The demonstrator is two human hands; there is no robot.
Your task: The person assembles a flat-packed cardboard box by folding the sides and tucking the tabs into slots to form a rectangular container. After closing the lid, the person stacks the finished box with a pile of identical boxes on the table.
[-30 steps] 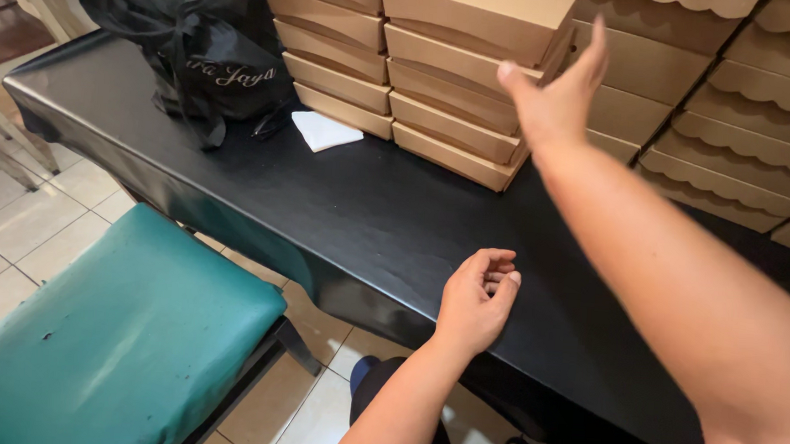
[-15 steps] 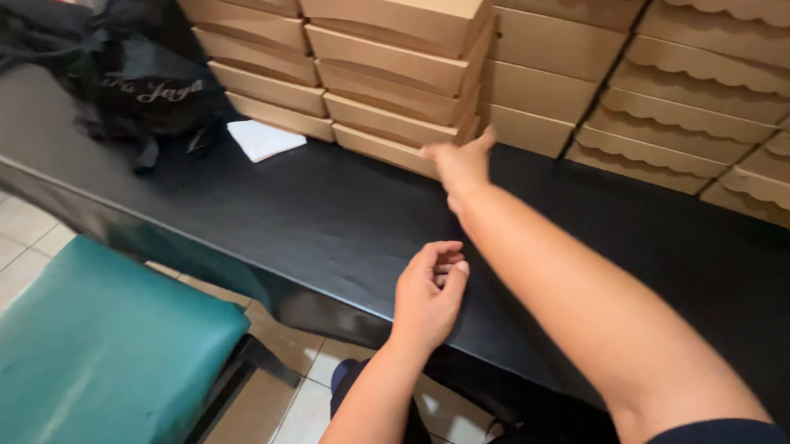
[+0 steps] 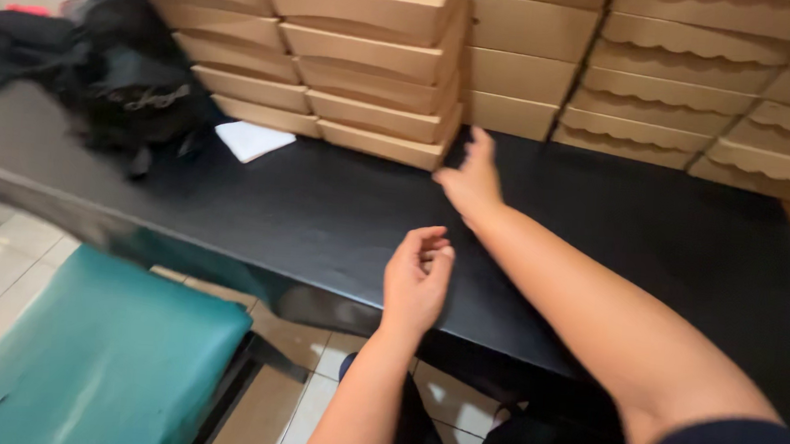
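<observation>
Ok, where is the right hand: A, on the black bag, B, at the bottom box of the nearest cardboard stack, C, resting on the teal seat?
B: the right hand reaches across the black table to the corner of the bottom box, empty.

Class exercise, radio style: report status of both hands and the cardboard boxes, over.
Right hand open, at the corner of the bottom box in the stack of flat cardboard boxes. Left hand empty, loosely curled over the black table edge. Nothing between hand and stack.
</observation>
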